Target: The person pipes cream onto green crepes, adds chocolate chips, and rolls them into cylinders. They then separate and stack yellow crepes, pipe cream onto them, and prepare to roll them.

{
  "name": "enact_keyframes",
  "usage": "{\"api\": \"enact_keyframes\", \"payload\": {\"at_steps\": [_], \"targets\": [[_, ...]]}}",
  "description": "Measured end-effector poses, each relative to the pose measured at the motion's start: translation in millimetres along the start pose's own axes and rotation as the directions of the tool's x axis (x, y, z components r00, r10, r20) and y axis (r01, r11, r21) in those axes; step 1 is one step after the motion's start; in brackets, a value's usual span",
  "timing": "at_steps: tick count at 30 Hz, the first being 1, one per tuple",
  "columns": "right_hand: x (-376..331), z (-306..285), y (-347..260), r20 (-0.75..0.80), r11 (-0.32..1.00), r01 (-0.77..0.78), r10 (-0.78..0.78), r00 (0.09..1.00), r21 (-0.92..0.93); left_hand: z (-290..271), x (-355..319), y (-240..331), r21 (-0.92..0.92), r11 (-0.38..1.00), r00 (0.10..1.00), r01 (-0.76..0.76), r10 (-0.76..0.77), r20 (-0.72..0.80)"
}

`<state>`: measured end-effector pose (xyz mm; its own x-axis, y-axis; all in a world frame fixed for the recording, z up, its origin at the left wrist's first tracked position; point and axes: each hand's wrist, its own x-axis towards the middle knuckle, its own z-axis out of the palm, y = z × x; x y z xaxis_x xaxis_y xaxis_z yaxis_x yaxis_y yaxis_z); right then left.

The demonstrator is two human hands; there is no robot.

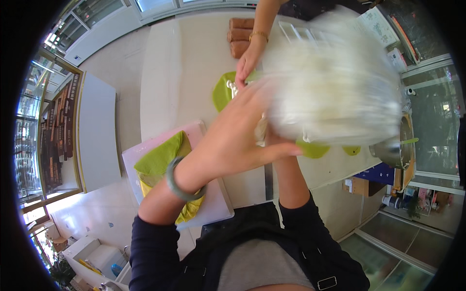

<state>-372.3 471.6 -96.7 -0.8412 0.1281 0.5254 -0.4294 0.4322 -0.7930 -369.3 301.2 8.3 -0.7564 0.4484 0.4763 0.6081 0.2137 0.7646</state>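
A large clear bag of white cream [335,82], smeared by motion, hangs over the right part of the table. My left hand [233,133], with a pale bangle at the wrist, is closed around the bag's near left side, its thumb stretched to the right. Behind that thumb, my right hand is mostly hidden; its forearm [290,179] reaches up toward the bag, and its fingers do not show. White cream [261,132] shows just beyond my left palm. Under the bag lie green sheets [313,148], [222,97], the left one with white cream on it.
A co-worker's hand [251,57] reaches from the far side to the left green sheet. Several brown rolls [241,36] lie at the back. At left, a pink board [212,206] holds a green folded piece [162,155] and yellow wrapping [191,206]. A metal bowl [388,154] stands right.
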Motion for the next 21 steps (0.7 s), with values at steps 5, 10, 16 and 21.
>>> {"api": "enact_keyframes", "payload": {"at_steps": [5,10,16,21], "targets": [[29,-31,-62,0.395,0.987,0.078,-0.015,0.918,-0.142,-28,84,30,-0.422,0.903,0.988,0.086,-0.024,0.152],[38,-83,-47,0.491,0.896,-0.117,-0.121,0.863,0.428,-11,100,56,-0.535,0.844,0.978,0.037,0.081,0.195],[-9,-41,17,0.129,0.829,-0.33,0.306,0.943,0.452,-10,92,51,-0.3,0.954,0.952,0.021,0.073,0.298],[-11,-2,38,-0.111,0.874,-0.11,0.183,0.977,0.474,-49,33,22,-0.071,0.986,0.983,0.15,-0.142,0.115]]}}
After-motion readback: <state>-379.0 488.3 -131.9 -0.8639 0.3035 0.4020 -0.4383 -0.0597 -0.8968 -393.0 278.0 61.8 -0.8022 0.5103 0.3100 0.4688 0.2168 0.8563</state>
